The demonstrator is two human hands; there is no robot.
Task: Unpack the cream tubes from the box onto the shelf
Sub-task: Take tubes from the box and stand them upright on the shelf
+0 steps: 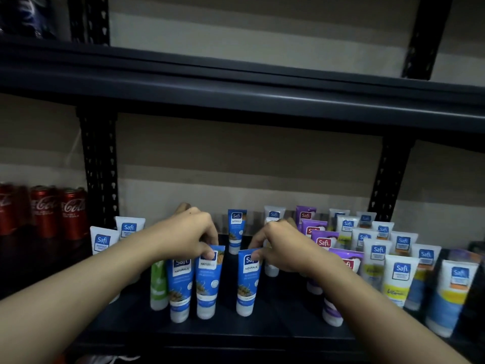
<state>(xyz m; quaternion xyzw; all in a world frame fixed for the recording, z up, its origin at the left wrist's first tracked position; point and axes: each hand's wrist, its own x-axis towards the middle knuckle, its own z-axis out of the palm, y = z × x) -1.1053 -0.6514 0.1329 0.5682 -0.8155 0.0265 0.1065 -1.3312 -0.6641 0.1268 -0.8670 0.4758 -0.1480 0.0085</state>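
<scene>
Your left hand pinches the top of the left blue tube and your right hand the right blue tube, both upright on the shelf in front of the back tube, so seat each cap flat before letting go.

Shelf and its perforated uprights are showing black. Blue tubes at centre are carrying white label bands and pale caps; the green tube beside them is ending in a pale cap too. Purple tubes are bearing red logo patches. White tubes at right are wearing blue logo squares over yellow bands. Cans are showing red with white script.
</scene>
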